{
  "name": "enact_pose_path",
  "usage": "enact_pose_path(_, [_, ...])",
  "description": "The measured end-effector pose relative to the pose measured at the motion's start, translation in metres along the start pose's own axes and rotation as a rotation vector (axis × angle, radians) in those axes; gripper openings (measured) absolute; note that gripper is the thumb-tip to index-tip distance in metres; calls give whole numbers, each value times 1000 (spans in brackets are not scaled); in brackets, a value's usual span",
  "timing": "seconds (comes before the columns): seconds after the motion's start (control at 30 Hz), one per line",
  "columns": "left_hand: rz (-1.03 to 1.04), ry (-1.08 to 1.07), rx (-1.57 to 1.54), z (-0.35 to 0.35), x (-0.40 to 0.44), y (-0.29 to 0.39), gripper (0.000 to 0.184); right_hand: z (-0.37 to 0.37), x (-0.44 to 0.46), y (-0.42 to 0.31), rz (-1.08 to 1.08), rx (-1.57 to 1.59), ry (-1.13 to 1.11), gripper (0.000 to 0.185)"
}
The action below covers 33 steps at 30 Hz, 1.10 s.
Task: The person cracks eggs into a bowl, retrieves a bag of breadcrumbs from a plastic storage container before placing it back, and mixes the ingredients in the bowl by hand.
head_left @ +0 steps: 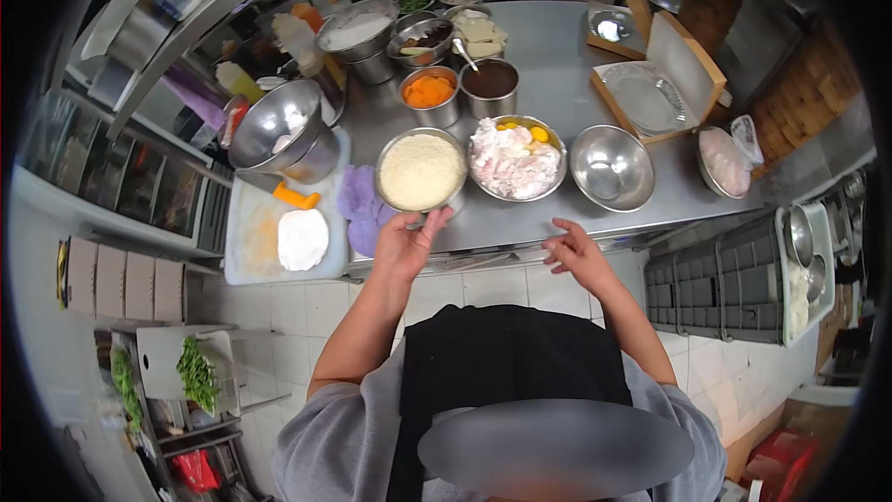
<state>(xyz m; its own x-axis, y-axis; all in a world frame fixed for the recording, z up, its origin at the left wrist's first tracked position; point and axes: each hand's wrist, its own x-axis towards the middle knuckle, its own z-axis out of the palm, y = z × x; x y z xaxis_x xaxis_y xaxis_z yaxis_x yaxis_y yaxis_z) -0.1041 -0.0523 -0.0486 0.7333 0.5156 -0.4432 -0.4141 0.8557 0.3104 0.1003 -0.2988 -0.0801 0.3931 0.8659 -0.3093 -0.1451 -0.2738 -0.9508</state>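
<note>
My left hand [409,244] is at the near rim of a metal bowl of pale crumbs [420,171]. Its fingers are apart and hold nothing; whether they touch the bowl I cannot tell. Just right of the crumbs stands a metal bowl [557,137] with floury, pinkish-white pieces [517,163] and egg yolks [539,134]. My right hand [576,253] hovers in front of the counter edge, fingers loosely spread and bare. Beyond it sits a shiny metal bowl [611,167] with nothing visible inside.
Farther back are a container of orange shreds [429,91] and one of dark sauce [490,80]. At left, an orange-handled knife [295,195] lies on a cutting board [243,256] beside purple cloth [362,209]. Open cardboard boxes [701,84] and a bagged bowl [725,163] stand right.
</note>
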Motion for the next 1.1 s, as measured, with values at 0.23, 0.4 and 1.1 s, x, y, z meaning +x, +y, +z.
enact_pose_path(0.23, [-25, 95, -24, -8, 13, 9, 22, -22, 20, -18, 167, 609, 213, 59])
enact_pose_path(0.4, [-313, 35, 130, -14, 19, -14, 14, -14, 26, -21, 181, 460, 159, 70])
enact_pose_path(1.1, [-181, -116, 658, 16, 40, -45, 29, 12, 64, -134, -249, -865, 361, 30])
